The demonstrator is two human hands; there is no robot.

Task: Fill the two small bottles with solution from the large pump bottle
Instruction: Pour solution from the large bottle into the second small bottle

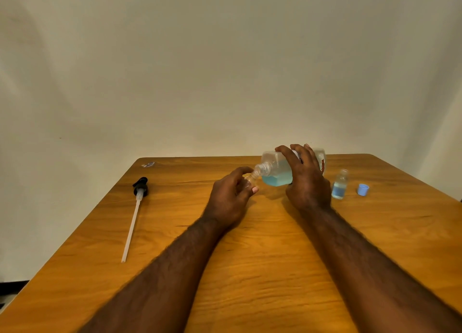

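Above the far middle of the wooden table (250, 270), the large bottle (277, 172) is held on its side, its long axis running roughly level from right to left and its open threaded neck pointing left and slightly down. Blue solution pools along its lower side. The right hand (306, 180) wraps over the bottle's body from above, fingers curled around it.

Just left of the bottle's neck, the left hand (232, 195) closes around a small bottle (251, 178), fingers bunched narrowly on it; only its mouth end shows, tilted up and to the right so that it meets the large bottle's neck. Whether liquid is passing between them cannot be told.

Right of the large bottle, the second small bottle (339, 184) stands upright on the table, uncapped, with blue liquid in its lower part. A blue cap (363, 189) lies just beyond it, further right.

Well to the left of the large bottle, the black pump head (140, 186) lies on the table, its long white dip tube (131, 229) pointing toward the near edge.
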